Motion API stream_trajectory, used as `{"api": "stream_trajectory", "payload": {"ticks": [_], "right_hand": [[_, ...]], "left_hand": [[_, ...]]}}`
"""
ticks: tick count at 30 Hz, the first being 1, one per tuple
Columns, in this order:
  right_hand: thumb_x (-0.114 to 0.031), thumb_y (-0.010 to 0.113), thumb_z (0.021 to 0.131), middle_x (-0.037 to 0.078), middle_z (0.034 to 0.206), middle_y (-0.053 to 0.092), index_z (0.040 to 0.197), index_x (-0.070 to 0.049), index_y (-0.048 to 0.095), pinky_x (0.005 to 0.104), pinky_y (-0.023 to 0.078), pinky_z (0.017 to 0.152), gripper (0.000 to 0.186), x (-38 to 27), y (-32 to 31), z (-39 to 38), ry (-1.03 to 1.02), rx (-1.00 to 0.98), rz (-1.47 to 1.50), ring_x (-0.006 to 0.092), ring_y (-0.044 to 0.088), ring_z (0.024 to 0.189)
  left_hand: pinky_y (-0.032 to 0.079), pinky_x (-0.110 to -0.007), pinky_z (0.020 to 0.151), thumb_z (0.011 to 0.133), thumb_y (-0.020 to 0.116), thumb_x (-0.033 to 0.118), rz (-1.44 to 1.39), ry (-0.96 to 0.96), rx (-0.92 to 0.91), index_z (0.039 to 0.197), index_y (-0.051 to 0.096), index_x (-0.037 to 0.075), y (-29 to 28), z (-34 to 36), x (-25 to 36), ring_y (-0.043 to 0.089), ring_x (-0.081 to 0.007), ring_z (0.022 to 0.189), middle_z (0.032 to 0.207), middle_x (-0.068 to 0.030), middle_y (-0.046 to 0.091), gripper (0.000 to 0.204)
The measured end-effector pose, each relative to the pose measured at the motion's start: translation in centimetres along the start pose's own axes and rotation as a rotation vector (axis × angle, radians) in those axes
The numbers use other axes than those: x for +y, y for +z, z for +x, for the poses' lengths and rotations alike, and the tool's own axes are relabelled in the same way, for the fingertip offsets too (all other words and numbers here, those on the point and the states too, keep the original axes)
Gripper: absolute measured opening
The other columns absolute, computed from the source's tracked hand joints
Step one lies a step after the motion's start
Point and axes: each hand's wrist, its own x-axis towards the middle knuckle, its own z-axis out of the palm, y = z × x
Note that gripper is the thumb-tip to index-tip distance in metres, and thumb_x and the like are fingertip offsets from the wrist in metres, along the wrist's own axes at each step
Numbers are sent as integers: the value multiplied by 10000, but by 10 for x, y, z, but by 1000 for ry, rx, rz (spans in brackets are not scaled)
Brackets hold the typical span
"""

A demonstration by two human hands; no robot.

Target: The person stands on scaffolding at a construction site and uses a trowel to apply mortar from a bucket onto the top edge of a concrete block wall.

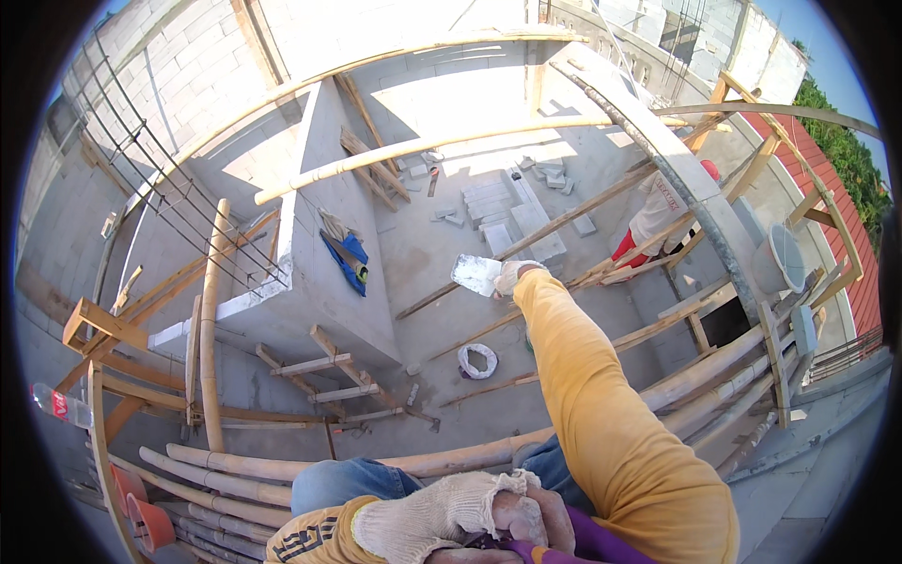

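My right arm, in a yellow sleeve, stretches out over the drop. At its end my gloved right hand (513, 276) is closed on a trowel (475, 274) with a broad, pale-smeared blade, held in the air high above the floor. Close to my body, my left hand (470, 515) wears a knitted glove with bare, dusty fingertips. Its fingers are curled in against purple cloth (601, 542); what they grip, if anything, is hidden.
Bamboo poles (235, 486) lie beneath my jeans-clad legs. Rebar (155, 169) juts over the block wall (329, 282) at left. Below are stacked blocks (498, 209) and a white sack (477, 361). A co-worker (655, 211) stands lower right, near a grey bucket (779, 259). Orange buckets (150, 523) and a bottle (62, 406) sit left.
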Motion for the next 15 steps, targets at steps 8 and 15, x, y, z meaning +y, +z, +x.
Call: {"api": "stream_trajectory", "payload": {"ticks": [8,15], "right_hand": [[-351,664,835,95,1139,732,1054,-219,776,440,509,910,279,-1,-4,-21,-10,10,9,270,683,1049],[-338,678,807,103,1169,726,1043,-208,780,453,508,921,288,10,-1,-7,-10,-25,37,293,677,1079]], "left_hand": [[508,-394,743,999,590,226,-138,-124,-56,993,616,39,0,4,4,651,-296,878,1054,-168,666,189],[543,-386,820,973,636,193,55,-316,-140,1110,654,44,-14,-12,-4,682,-284,957,1094,-157,687,203]]}}
